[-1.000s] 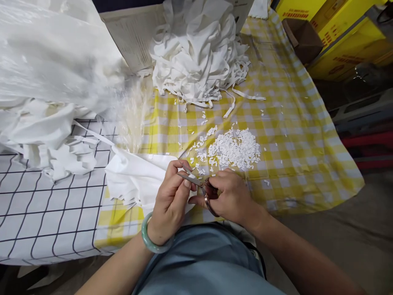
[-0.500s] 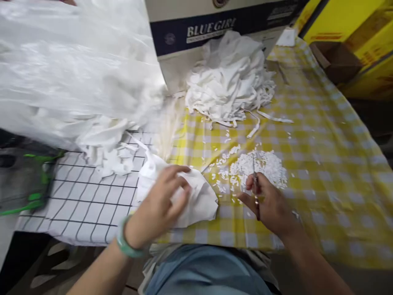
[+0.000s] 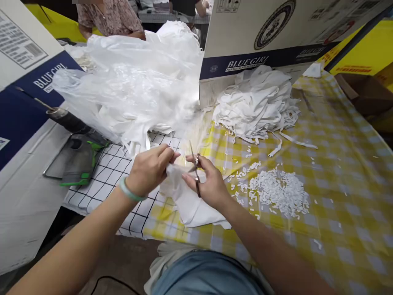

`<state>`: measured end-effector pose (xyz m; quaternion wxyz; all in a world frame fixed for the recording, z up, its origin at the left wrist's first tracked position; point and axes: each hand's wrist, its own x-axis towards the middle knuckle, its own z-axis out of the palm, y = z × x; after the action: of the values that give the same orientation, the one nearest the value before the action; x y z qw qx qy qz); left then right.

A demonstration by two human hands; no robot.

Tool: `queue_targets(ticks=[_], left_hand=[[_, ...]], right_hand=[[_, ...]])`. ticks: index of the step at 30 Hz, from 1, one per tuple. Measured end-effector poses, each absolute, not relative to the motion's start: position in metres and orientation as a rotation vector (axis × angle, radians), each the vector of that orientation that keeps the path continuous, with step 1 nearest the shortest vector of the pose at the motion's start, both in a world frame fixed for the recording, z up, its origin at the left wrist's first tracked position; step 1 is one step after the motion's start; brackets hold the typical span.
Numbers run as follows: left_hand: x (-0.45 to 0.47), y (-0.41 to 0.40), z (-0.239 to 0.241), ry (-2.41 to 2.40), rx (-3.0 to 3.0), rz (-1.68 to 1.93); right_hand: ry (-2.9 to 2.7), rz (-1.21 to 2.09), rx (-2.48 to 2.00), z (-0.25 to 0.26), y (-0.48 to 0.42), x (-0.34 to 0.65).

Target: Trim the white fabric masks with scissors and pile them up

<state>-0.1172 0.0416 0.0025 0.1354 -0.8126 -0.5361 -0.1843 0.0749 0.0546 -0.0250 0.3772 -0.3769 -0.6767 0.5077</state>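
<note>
My left hand, with a pale green bangle at the wrist, is closed in a pinch on the upper edge of a white fabric piece. The cloth hangs from the fingers and spreads over the table edge side. In my right hand is a pair of small scissors, fingers in the handles, blades pointing up and apart from each other. The scissors stand just right of the left fingertips, close to the cloth's top. Whether the blades touch the cloth I cannot tell.
White cut bits lie heaped on the yellow checked cloth. A pile of white strapped fabric leans by a carton. Plastic-wrapped white fabric fills the back left, near a black-and-green tool. Another person is behind.
My left hand has gone from open over the cloth to pinching and lifting its edge. My right hand has brought the scissors left from the heap of bits. The view has shifted left.
</note>
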Motion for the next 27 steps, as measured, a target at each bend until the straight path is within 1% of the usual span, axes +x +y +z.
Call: queue_targets(ticks=[3,5,6,8,11,13,16,18,19,21,23,24,25,27], left_hand=[[-0.103,-0.004,0.027,-1.540,-2.245,-0.541],[-0.101,-0.031,0.029,-1.655,-2.214,-0.507],[-0.100,-0.043,0.026,-1.729,-2.233,-0.489],[-0.097,-0.063,0.012,-1.886,-2.380,-0.490],[-0.086,-0.086,-0.006,-2.091,-2.686,-0.619],[-0.075,-0.098,-0.005,-2.137,-2.745,-0.713],[-0.061,-0.112,0.011,-2.004,-2.523,-0.938],[-0.059,-0.110,0.014,-1.833,-2.341,-1.052],[-0.063,-0.104,0.009,-1.755,-2.294,-1.041],[-0.083,-0.079,-0.012,-1.645,-2.325,-0.871],[-0.117,-0.046,-0.032,-1.642,-2.416,-0.592],[-0.135,-0.031,-0.037,-1.660,-2.400,-0.571],[-0.152,-0.020,-0.035,-1.669,-2.373,-0.569],[-0.169,-0.013,-0.015,-1.705,-2.263,-0.627]], right_hand=[[-1.735,1.641,-0.785,-0.023,0.051,0.059],[-1.731,1.690,-0.794,-0.023,0.041,0.066],[-1.730,1.612,-0.846,-0.024,0.034,0.074],[-1.757,1.335,-0.939,-0.027,0.021,0.094],[-1.843,0.982,-0.896,-0.033,0.002,0.122],[-1.874,0.873,-0.841,-0.035,-0.009,0.135],[-1.838,0.805,-0.849,-0.033,-0.023,0.146],[-1.820,0.789,-0.836,-0.032,-0.028,0.150],[-1.813,0.800,-0.838,-0.032,-0.030,0.152],[-1.760,0.869,-0.894,-0.035,-0.030,0.155],[-1.648,0.969,-0.981,-0.038,-0.028,0.159],[-1.591,1.003,-1.006,-0.040,-0.027,0.162],[-1.552,1.023,-1.018,-0.041,-0.026,0.164],[-1.528,1.041,-1.017,-0.042,-0.026,0.167]])
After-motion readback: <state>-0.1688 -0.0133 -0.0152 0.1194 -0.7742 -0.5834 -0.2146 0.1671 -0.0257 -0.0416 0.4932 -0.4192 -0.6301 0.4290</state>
